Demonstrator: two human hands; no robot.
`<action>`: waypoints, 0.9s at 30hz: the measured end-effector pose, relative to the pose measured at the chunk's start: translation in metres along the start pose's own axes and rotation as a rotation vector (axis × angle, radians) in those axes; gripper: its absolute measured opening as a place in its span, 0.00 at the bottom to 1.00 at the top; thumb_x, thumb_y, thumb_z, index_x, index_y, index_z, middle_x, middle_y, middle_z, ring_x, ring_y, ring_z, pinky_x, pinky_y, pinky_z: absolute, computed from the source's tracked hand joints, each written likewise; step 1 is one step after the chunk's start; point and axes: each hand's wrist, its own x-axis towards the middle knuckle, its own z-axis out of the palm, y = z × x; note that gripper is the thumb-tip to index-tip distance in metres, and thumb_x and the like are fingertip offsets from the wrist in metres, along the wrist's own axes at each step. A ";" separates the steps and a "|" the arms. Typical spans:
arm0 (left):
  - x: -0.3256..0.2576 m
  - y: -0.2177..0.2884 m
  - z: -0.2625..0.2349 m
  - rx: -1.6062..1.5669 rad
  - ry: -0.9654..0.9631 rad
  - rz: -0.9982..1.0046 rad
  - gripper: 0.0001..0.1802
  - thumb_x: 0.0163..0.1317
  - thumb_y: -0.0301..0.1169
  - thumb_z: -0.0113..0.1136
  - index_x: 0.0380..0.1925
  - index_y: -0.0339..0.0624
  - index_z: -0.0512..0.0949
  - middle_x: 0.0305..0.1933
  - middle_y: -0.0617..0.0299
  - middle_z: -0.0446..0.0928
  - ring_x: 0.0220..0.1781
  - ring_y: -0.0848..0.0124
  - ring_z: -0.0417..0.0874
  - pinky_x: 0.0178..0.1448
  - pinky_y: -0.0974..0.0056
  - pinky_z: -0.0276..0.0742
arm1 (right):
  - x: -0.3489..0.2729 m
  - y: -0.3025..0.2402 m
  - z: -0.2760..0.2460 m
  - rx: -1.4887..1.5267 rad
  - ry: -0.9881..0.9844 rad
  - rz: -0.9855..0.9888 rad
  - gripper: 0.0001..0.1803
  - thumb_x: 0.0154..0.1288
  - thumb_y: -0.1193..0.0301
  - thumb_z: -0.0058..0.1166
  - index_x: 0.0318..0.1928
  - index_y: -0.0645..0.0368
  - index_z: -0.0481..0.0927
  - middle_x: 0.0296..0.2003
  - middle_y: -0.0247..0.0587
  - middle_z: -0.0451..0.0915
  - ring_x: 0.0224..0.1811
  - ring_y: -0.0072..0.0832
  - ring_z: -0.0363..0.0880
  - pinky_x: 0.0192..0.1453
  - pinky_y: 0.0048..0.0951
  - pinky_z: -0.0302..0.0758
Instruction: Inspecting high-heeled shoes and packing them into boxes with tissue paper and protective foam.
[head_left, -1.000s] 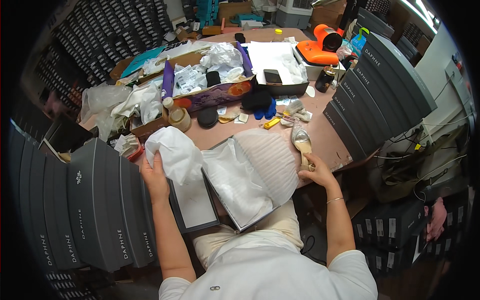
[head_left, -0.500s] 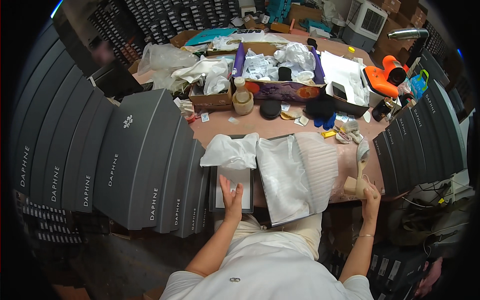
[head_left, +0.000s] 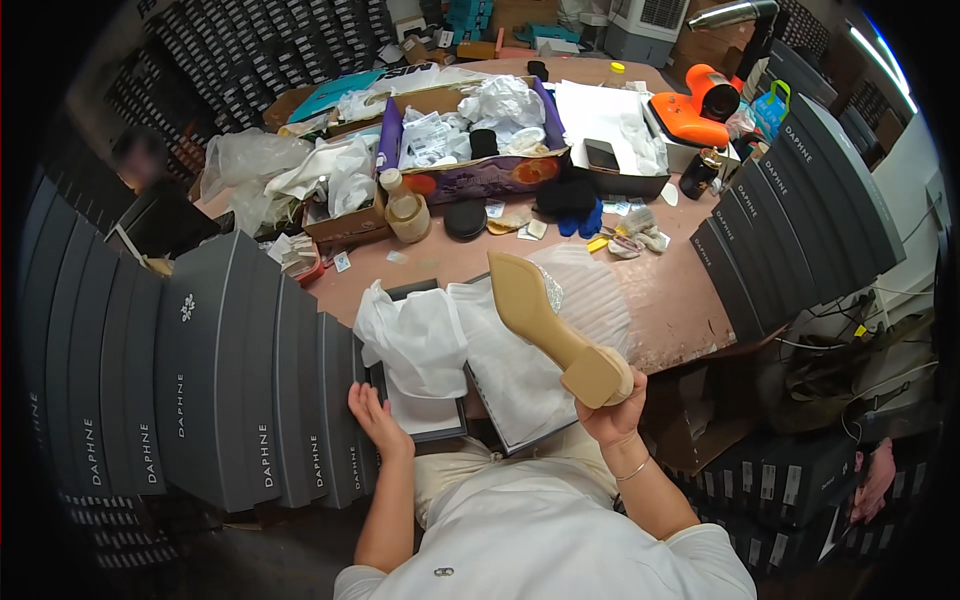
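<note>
Two open dark grey boxes lie side by side at the near edge of the table (head_left: 680, 320), as the head camera sees it. The left box (head_left: 427, 413) holds crumpled white tissue (head_left: 415, 335), its pale bottom bare at the near end; the right box (head_left: 540, 437) is lined with flatter tissue (head_left: 510, 385), a pleated white sheet (head_left: 600, 290) spreading beyond it. Further back I see a purple carton (head_left: 490, 181) heaped with crumpled paper (head_left: 500, 105), and a black-sided box (head_left: 630, 187) bearing a dark phone (head_left: 601, 155). The right hand (head_left: 612, 415) is closed around the heel end of a tan sandal (head_left: 552, 335), holding it tilted above the right box, sole turned up, toe pointing away and leftward. The left hand (head_left: 382, 420), forearm reaching forward, grips nothing beside the left box; whether it touches, I can't tell.
</note>
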 end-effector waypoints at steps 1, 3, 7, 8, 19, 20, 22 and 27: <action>-0.020 0.009 -0.008 0.105 -0.153 0.225 0.20 0.66 0.36 0.51 0.54 0.36 0.71 0.59 0.53 0.71 0.60 0.58 0.72 0.64 0.55 0.67 | 0.002 0.002 -0.001 -0.025 0.024 0.014 0.28 0.61 0.54 0.48 0.56 0.59 0.74 0.51 0.43 0.79 0.53 0.41 0.79 0.63 0.47 0.75; -0.054 0.026 -0.021 0.320 -0.458 0.666 0.20 0.64 0.33 0.54 0.53 0.36 0.72 0.63 0.51 0.68 0.65 0.56 0.68 0.68 0.55 0.61 | 0.006 0.004 -0.006 0.048 -0.055 0.050 0.29 0.61 0.53 0.48 0.57 0.59 0.74 0.52 0.43 0.79 0.55 0.41 0.79 0.63 0.47 0.74; -0.071 0.025 0.020 0.528 -0.695 0.751 0.24 0.55 0.23 0.59 0.54 0.34 0.72 0.62 0.45 0.67 0.64 0.52 0.69 0.67 0.55 0.64 | 0.007 0.007 -0.017 0.035 -0.050 0.057 0.31 0.60 0.52 0.50 0.58 0.59 0.73 0.53 0.46 0.78 0.54 0.41 0.79 0.61 0.44 0.76; -0.063 0.021 0.029 0.523 -0.648 0.737 0.23 0.57 0.25 0.60 0.54 0.34 0.72 0.62 0.46 0.67 0.65 0.53 0.69 0.67 0.55 0.64 | 0.005 0.004 -0.018 -0.057 -0.056 0.065 0.31 0.60 0.52 0.51 0.58 0.60 0.73 0.53 0.47 0.78 0.53 0.41 0.79 0.59 0.42 0.77; -0.066 0.061 0.062 -0.390 -0.866 -0.500 0.21 0.72 0.39 0.47 0.55 0.33 0.68 0.52 0.51 0.74 0.53 0.61 0.78 0.57 0.55 0.75 | 0.000 0.054 0.061 -1.903 -0.754 -0.291 0.55 0.45 0.62 0.75 0.70 0.56 0.54 0.68 0.60 0.53 0.69 0.50 0.60 0.70 0.43 0.62; -0.065 0.068 0.062 -0.410 -0.822 -0.511 0.20 0.72 0.39 0.46 0.54 0.34 0.69 0.51 0.52 0.75 0.52 0.60 0.78 0.56 0.54 0.76 | -0.001 0.058 0.054 -1.879 -0.745 -0.281 0.58 0.44 0.60 0.75 0.71 0.54 0.52 0.70 0.59 0.49 0.71 0.51 0.56 0.70 0.43 0.62; -0.061 0.071 0.057 -0.427 -0.773 -0.525 0.19 0.72 0.38 0.45 0.52 0.34 0.70 0.50 0.52 0.75 0.51 0.59 0.79 0.55 0.53 0.77 | -0.005 0.063 0.041 -1.859 -0.703 -0.266 0.61 0.41 0.58 0.76 0.72 0.53 0.49 0.71 0.59 0.45 0.72 0.53 0.52 0.71 0.44 0.61; -0.058 0.067 0.054 -0.444 -0.723 -0.616 0.20 0.72 0.40 0.45 0.53 0.33 0.69 0.50 0.53 0.75 0.51 0.60 0.77 0.55 0.53 0.75 | -0.009 0.057 0.024 -1.887 -0.665 -0.281 0.64 0.38 0.57 0.77 0.73 0.51 0.49 0.71 0.59 0.45 0.72 0.54 0.54 0.71 0.45 0.62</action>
